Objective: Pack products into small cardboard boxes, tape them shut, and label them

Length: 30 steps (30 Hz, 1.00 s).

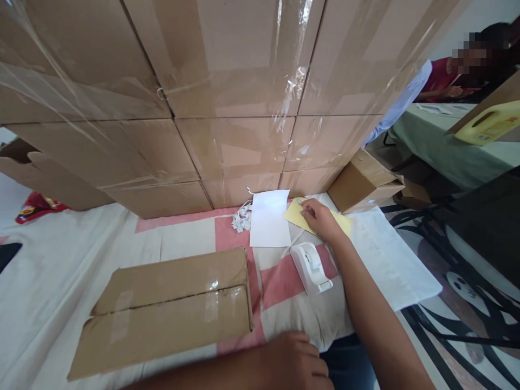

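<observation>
My right hand (319,218) is over a yellow sheet of paper (343,223), its thumb and fingers pinched together. A small greyish thing shows at the fingertips, too small to name. Left of it lies a white sheet of paper (270,219), with a crumpled printed paper (242,218) against its left edge. Nearer to me, a white tape dispenser (311,268) stands on the cloth beside my right forearm. My left hand (294,362) rests at the table's front edge, its fingers curled together and nothing seen in them; its palm is hidden.
A flat-lying cardboard box (170,309) fills the left front of the cloth. Taped cardboard boxes (239,146) form a wall behind. An open box (363,181) stands at the right. A person (442,78) sits at another table with a yellow jug (489,123).
</observation>
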### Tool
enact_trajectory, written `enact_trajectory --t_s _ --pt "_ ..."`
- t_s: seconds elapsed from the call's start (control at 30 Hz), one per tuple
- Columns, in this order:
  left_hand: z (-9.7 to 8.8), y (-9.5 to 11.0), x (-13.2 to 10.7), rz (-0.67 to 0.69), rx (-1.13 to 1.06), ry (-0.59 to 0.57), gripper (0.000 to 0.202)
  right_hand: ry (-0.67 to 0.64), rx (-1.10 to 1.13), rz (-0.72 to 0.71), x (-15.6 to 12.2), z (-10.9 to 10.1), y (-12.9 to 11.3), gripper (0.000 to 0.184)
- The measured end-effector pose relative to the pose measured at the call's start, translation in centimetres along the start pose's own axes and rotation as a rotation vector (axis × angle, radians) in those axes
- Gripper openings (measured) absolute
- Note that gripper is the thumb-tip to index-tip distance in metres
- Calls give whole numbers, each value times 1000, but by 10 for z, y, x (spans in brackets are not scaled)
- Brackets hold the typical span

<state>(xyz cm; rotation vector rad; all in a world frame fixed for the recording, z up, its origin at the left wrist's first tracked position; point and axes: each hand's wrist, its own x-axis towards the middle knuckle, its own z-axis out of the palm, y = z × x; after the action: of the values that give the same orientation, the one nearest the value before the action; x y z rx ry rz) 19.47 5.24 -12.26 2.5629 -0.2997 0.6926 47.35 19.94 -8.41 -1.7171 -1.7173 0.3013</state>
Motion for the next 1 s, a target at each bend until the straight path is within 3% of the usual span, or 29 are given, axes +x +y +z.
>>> enact_trajectory --t_s 0.07,0.17,0.27,0.4,0.53,0.67,0.73,0.87,1.0 --pt "-1 0 1 -32 -63 20 15 39 72 27 -3 -5 -7 10" --pt "-13 3 7 -100 -219 196 9 82 208 46 -8 -12 -26 18" --pt "-45 12 14 -223 -329 354 3 65 350 22 -17 -20 -57 20" --pt "-93 37 18 -539 -388 519 21 -22 546 -30 -45 -32 -117 13" --pt "-107 61 16 -750 -394 859 31 -89 673 -8 -86 -38 -178 12" --pt "-112 74 16 -919 -359 1163 32 -263 780 92 -121 -34 -221 13" --pt "-120 77 13 -995 -317 1182 28 -297 776 110 -132 -32 -234 13" --pt "-138 80 4 -1041 -211 1058 15 -323 749 86 -143 -29 -253 8" --pt "-145 83 0 -1052 -247 1106 19 -294 726 45 -146 -23 -262 7"
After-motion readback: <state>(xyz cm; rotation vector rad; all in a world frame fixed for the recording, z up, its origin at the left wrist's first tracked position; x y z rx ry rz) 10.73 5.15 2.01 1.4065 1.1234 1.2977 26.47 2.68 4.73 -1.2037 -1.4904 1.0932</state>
